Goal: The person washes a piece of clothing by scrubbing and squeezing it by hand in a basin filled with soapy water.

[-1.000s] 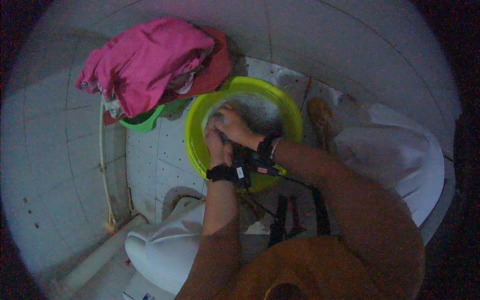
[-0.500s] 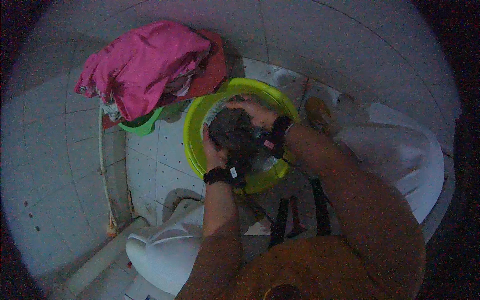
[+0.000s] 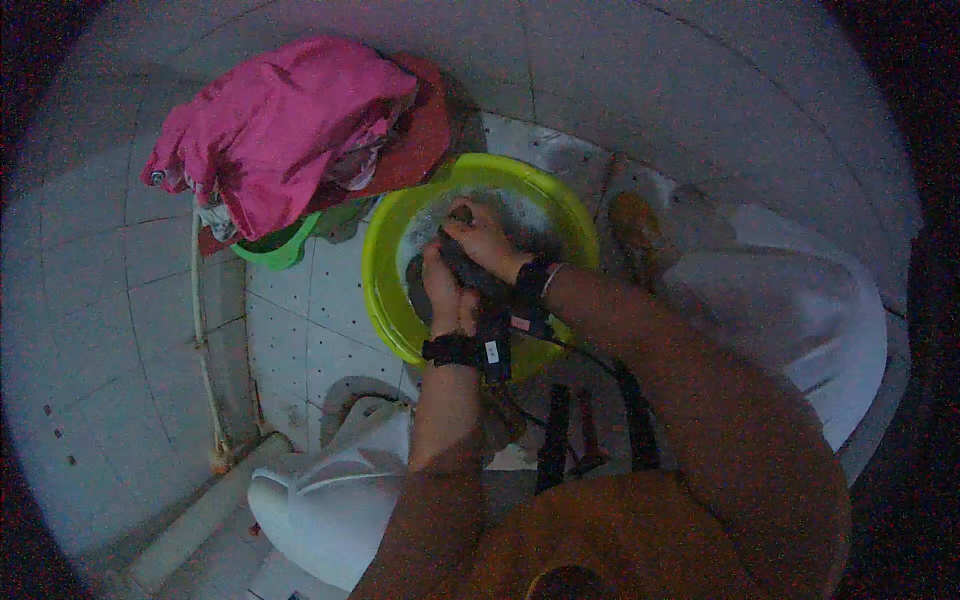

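We see a dark, wet-looking cloth [image 3: 470, 272] bunched up and squeezed between both hands, held just above the sudsy water inside a round lime-green plastic basin [image 3: 385, 290] that sits on the pale tiled floor [image 3: 310, 330].

Most of the dark cloth [image 3: 470, 275] is hidden under both hands, the green tub [image 3: 275, 248] is buried by laundry, and everything's blurred by dim light.

No packages, labels, signs, screens.
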### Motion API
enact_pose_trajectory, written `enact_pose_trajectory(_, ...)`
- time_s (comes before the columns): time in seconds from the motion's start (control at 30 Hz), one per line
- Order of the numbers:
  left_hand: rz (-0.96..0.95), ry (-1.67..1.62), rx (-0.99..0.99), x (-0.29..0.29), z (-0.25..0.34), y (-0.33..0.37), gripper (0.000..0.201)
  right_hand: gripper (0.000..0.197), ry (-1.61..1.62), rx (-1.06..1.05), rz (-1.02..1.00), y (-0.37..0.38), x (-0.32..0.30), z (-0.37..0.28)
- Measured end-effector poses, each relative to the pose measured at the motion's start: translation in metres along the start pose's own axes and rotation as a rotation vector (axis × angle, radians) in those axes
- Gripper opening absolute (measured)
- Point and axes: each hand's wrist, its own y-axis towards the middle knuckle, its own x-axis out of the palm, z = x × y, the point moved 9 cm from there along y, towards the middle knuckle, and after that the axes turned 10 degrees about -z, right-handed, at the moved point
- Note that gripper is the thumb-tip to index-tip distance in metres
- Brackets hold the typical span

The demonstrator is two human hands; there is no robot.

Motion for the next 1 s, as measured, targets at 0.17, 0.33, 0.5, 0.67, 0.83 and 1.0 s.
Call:
enact_pose_trajectory(0.17, -0.072, -0.082, 0.054, -0.002, 0.033, -0.004, 0.034, 0.017, -0.261, -0.443, -0.047, -0.03, 0.045, -0.049)
enact_pose_trajectory(0.33, 0.104, 0.139, -0.106, 0.011, 0.007, -0.001, 0.034, 0.024, -0.226, -0.067, 0.042, 0.014, -0.006, 0.002)
enact_pose_trajectory(0.5, 0.141, 0.248, 0.049, 0.003, 0.044, -0.003, 0.028, 0.037, -0.354, -0.076, -0.242, 0.022, -0.013, -0.009)
enact_pose_trajectory(0.67, 0.053, 1.032, 0.254, 0.014, 0.084, -0.001, 0.026, 0.045, -0.665, -0.418, -0.411, -0.007, 0.012, -0.061)
enact_pose_trajectory(0.83, -0.078, 0.463, 0.206, 0.051, 0.072, -0.012, 0.03, 0.043, -0.749, -0.279, -0.392, 0.004, 0.002, -0.059)
enact_pose_trajectory(1.0, -0.355, 0.578, -0.02, 0.048, 0.03, -0.021, 0.052, 0.031, -0.309, -0.21, -0.581, 0.0, 0.006, -0.1)
